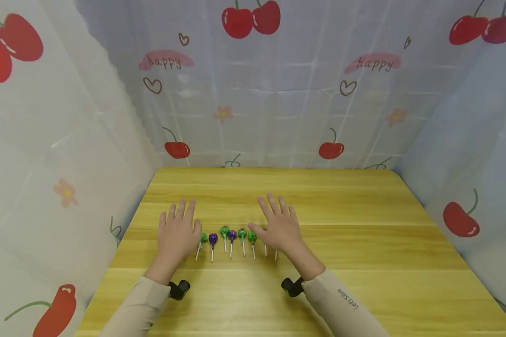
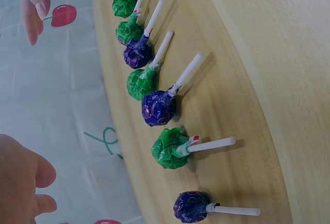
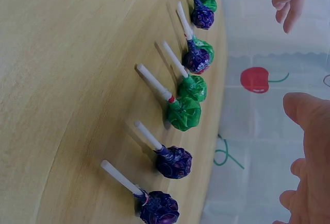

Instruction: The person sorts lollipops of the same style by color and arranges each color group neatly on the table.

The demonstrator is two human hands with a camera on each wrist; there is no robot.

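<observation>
Several lollipops in green and purple wrappers lie in an uneven row on the table [image 1: 341, 201], their white sticks toward the person. My left hand [image 1: 177, 238] hovers over the row's left end with its fingers stretched away; a green lollipop [image 1: 204, 238] and a purple lollipop [image 1: 212, 239] show beside its thumb. Over the right end is my right hand [image 1: 282, 229], fingers spread, holding nothing. It partly hides the lollipops there. In the left wrist view, a purple lollipop [image 2: 191, 207] is nearest; two purple ones, including this lollipop [image 3: 159, 207], are closest in the right wrist view.
A white curtain [image 1: 278, 103] printed with cherries and hearts stands behind the wooden table and along both sides. Black wrist devices [image 1: 179, 290] sit at the cuffs of the beige sleeves [image 1: 137, 304].
</observation>
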